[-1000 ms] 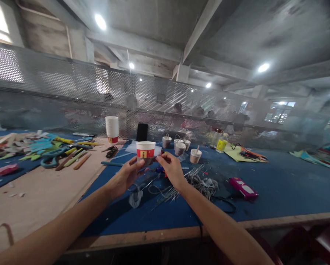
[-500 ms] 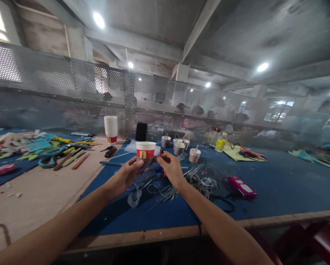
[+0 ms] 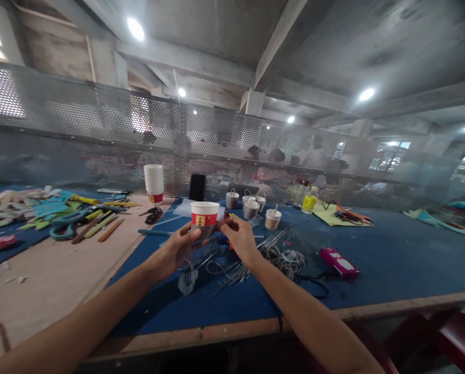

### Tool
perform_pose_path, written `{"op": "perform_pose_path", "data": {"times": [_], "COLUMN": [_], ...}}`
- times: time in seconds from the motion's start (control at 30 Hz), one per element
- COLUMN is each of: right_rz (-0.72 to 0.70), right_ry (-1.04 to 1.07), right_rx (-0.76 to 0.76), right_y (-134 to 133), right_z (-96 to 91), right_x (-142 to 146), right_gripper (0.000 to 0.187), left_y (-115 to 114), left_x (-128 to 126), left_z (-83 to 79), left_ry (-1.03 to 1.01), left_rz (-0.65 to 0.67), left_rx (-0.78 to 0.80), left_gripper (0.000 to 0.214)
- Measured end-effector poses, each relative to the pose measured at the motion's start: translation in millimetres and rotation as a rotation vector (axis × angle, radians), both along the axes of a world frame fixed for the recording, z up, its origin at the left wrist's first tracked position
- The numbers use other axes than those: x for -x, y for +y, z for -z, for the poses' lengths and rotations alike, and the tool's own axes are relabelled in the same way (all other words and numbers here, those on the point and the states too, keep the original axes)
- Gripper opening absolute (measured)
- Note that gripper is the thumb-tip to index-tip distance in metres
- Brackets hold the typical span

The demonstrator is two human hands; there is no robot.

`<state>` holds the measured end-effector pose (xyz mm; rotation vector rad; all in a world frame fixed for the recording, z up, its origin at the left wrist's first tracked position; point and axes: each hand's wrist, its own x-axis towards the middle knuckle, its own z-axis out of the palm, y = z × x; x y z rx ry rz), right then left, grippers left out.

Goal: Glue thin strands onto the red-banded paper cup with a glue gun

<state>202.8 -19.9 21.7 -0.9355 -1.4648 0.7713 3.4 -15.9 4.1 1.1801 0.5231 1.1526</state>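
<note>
Gripping the red-banded paper cup (image 3: 204, 214), the left hand (image 3: 181, 243) holds it upright above the bench (image 3: 236, 315); at the cup's right side the right hand (image 3: 239, 236) has its fingertips together, anything between them unclear. Behind the cup stands a black phone (image 3: 197, 187); right of the cup, grey cups (image 3: 250, 210).

A bare grey concrete ceiling (image 3: 419, 57) with heavy concrete beams (image 3: 276, 41) and round white lamps (image 3: 135, 29) spans the upper frame. A grey perforated metal screen (image 3: 217, 124) crosses mid-frame; a bright paned window (image 3: 390, 157) shows at right.
</note>
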Motion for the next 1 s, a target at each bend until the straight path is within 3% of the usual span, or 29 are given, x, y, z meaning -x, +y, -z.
{"op": "perform_pose_path", "data": {"times": [1.0], "right_rz": [-0.073], "right_ry": [0.097], "right_rx": [0.087], "right_y": [9.6], "right_z": [2.2], "right_x": [-2.5], "right_gripper": [0.027], "left_y": [0.0], "left_x": [-1.4], "left_z": [-2.8], "left_ry": [0.05], "left_rz": [-0.062], "left_rx": [-0.025], "left_gripper": [0.049]}}
